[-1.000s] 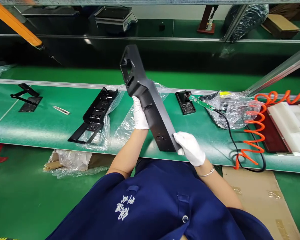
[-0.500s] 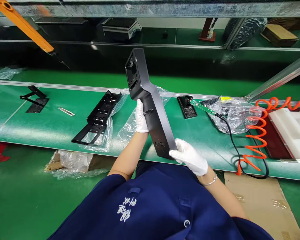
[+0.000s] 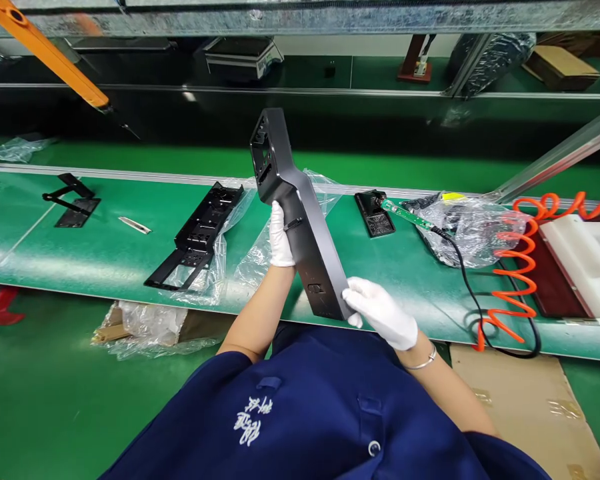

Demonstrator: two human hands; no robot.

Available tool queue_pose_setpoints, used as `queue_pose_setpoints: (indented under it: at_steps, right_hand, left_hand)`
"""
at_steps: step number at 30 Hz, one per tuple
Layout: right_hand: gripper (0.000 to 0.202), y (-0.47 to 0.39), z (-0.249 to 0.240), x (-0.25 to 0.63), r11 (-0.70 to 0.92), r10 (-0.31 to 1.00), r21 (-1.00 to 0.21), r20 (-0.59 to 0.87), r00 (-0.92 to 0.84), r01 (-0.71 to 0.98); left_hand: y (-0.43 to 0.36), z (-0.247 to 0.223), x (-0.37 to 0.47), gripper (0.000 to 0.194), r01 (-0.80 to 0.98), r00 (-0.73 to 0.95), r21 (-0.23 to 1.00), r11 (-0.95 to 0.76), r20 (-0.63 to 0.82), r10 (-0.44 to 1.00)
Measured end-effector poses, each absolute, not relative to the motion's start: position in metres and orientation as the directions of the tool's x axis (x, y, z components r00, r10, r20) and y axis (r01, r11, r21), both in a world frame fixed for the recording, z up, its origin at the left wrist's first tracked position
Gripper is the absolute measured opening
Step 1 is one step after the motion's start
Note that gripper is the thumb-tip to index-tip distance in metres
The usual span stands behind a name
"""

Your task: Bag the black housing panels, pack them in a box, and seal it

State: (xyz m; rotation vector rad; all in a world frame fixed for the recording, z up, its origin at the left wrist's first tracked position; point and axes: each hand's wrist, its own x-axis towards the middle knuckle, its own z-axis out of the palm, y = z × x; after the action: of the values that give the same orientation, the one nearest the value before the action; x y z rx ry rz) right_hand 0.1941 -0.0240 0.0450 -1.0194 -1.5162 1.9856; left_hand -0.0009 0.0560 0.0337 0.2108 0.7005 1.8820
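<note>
A long black plastic housing [image 3: 307,233] with a bend and several cutouts is held up tilted over the green bench, its upper end farther away. My left hand [image 3: 280,237], white-gloved, grips its left side near the bend; some of its fingers are hidden behind the part. The gloved right hand [image 3: 377,310] is closed on the lower right corner, thumb and fingers at the edge. To the left, a black frame-like panel [image 3: 200,233] with cutouts lies on clear plastic wrap [image 3: 223,267]. A soldering iron [image 3: 405,215] rests in a black stand [image 3: 375,213] at right.
A coiled orange air hose [image 3: 517,267], a black cable and a plastic-wrapped bundle [image 3: 473,227] occupy the bench's right side, beside white blocks [image 3: 587,260]. A small knife [image 3: 135,225] and a black folding bracket [image 3: 75,200] lie at left. An orange arm [image 3: 55,57] hangs upper left.
The housing's upper end has dipped and turned slightly, showing its end opening more edge-on. My right hand has shifted slightly at the lower corner; the left keeps its hold.
</note>
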Motion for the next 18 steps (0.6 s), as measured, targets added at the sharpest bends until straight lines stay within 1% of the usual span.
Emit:
queue_pose_setpoints:
  at_steps: [2,5,7,10,11,12,14,16,18]
  right_hand:
    - [0.037,-0.0233,0.0442,0.1939,-0.282,0.689,-0.957,-0.249,-0.681,0.065]
    - [0.042,-0.0237,0.0440,0.1926,-0.280,0.774,-0.952,-0.300,-0.557,0.123]
    - [0.046,-0.0242,0.0444,0.1922,-0.294,0.790,-0.946,-0.322,-0.521,0.139]
    - [0.038,-0.0249,0.0450,0.1918,-0.293,0.709,-0.952,-0.281,-0.647,0.093]
    - [0.038,-0.0251,0.0451,0.1913,-0.288,0.696,-0.954,-0.271,-0.665,0.088]
    - [0.039,-0.0254,0.0452,0.1908,-0.281,0.710,-0.955,-0.272,-0.650,0.093]
    - [0.042,-0.0257,0.0455,0.1898,-0.279,0.787,-0.954,-0.293,-0.542,0.111]
    - [0.044,-0.0261,0.0461,0.1896,-0.291,0.825,-0.949,-0.311,-0.472,0.118]
    - [0.038,-0.0266,0.0467,0.1901,-0.302,0.786,-0.947,-0.311,-0.534,0.108]
  left_hand:
    - [0.0560,0.0311,-0.0013,0.042,-0.765,-0.430,0.588,-0.264,-0.161,0.888]
    - [0.0540,0.0297,-0.0013,0.041,-0.717,-0.484,0.627,-0.305,-0.132,0.865]
    - [0.0530,0.0301,-0.0019,0.038,-0.700,-0.490,0.635,-0.325,-0.097,0.866]
    - [0.0539,0.0306,-0.0039,0.037,-0.701,-0.472,0.638,-0.319,-0.079,0.878]
    - [0.0546,0.0304,-0.0044,0.038,-0.702,-0.473,0.637,-0.318,-0.083,0.877]
    - [0.0554,0.0301,-0.0046,0.039,-0.702,-0.475,0.637,-0.318,-0.087,0.876]
    - [0.0565,0.0293,-0.0044,0.040,-0.703,-0.481,0.635,-0.322,-0.090,0.872]
    - [0.0570,0.0290,-0.0037,0.041,-0.711,-0.475,0.626,-0.320,-0.092,0.875]
    - [0.0570,0.0287,-0.0028,0.041,-0.721,-0.464,0.621,-0.308,-0.103,0.880]
